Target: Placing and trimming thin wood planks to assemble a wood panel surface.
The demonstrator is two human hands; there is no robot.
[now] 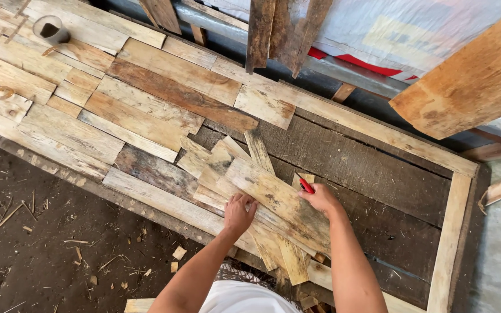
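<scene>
Two hands on a loose heap of rough wood offcuts.

The left hand [239, 211] lies spread, palm down, on the near edge of the pale, stained top plank [273, 200]; the right hand [320, 199], at that plank's far edge, is closed around a red pencil [305, 185]. Under the plank, thin splintery strips [221, 159] fan out over the tabletop [343, 156], a dark, weathered board framed by light slats. Left of the plank, flat patchwork boards [129, 110] lie fitted edge to edge, and a grey tape roll [50, 29] sits at their far corner. Below the plank, the dirt floor [42, 243] is scattered with chips.
</scene>
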